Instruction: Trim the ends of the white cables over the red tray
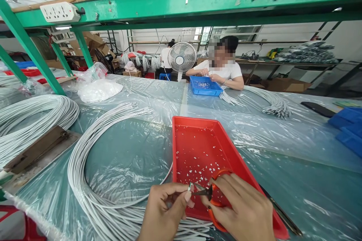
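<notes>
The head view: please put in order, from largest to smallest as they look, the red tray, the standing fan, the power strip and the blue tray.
1. Red tray
2. Standing fan
3. Power strip and blue tray: they look alike in size, so I do not rank them.

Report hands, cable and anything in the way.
Left hand pinching cable end. Right hand on orange-handled scissors, blades at cable end. Left fingertips close to blades. Scrap-strewn red tray below.
</notes>
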A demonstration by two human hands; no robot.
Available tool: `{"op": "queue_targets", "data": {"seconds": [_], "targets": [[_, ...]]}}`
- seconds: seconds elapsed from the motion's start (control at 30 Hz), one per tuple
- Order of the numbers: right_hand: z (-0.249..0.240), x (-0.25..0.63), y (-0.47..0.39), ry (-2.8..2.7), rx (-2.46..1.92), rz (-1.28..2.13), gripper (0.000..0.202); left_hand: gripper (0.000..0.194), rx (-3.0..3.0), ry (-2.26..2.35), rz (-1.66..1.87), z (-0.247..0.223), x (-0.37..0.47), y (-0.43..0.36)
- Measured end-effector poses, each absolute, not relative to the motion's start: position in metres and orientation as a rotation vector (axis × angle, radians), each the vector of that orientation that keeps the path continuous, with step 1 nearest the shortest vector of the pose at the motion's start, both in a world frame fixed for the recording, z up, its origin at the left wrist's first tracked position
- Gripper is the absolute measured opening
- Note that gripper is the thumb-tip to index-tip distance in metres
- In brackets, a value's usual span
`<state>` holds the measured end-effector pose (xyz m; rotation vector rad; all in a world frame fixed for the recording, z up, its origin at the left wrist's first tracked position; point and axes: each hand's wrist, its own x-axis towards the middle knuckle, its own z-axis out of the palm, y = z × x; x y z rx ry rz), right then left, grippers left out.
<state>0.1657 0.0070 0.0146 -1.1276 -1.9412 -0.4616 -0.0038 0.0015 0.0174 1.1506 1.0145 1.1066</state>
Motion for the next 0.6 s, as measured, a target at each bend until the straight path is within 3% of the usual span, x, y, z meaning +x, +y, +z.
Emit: {"op": "queue_targets", "data": {"seconds": [0.6], "targets": [[0.0134, 0.1609, 0.0027, -2.057, -1.266, -0.544, 0.027, 0.025, 1.493, 1.087, 1.152, 0.0214, -0.0075, -0.0001]]}}
